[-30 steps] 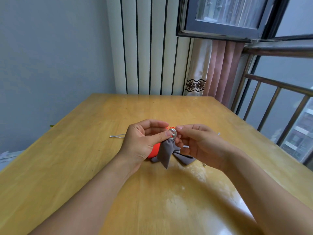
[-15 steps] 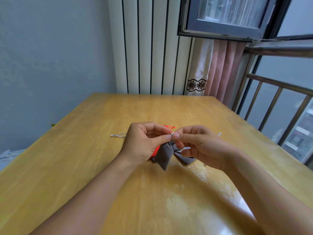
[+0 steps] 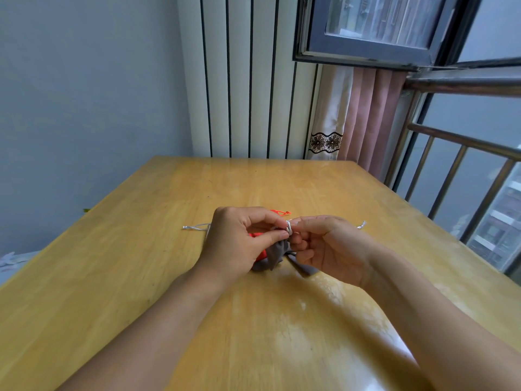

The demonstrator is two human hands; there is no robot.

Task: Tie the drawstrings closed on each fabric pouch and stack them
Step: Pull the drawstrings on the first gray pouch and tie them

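Observation:
A small grey fabric pouch (image 3: 277,253) hangs just above the wooden table (image 3: 141,277) between my hands. My left hand (image 3: 239,244) pinches its silver drawstring (image 3: 288,225) at the gathered neck with thumb and forefinger. From the other side, my right hand (image 3: 327,246) pinches the same cord close against the left fingertips. Loose silver cord ends trail out to the left (image 3: 194,227) and to the right (image 3: 361,224). Behind my left hand lies an orange pouch (image 3: 260,253), mostly hidden, with its orange cord (image 3: 282,212) showing beyond my fingers.
The table's right edge runs beside a metal railing (image 3: 451,187) and an open window. A striped wall panel (image 3: 248,80) and a pink curtain (image 3: 366,117) stand past the far edge. A white object (image 3: 8,259) shows off the table's left side.
The silver cord loop seen between my fingertips a second ago has been drawn small and tight at the grey pouch's neck. Both hands stayed close together and barely shifted.

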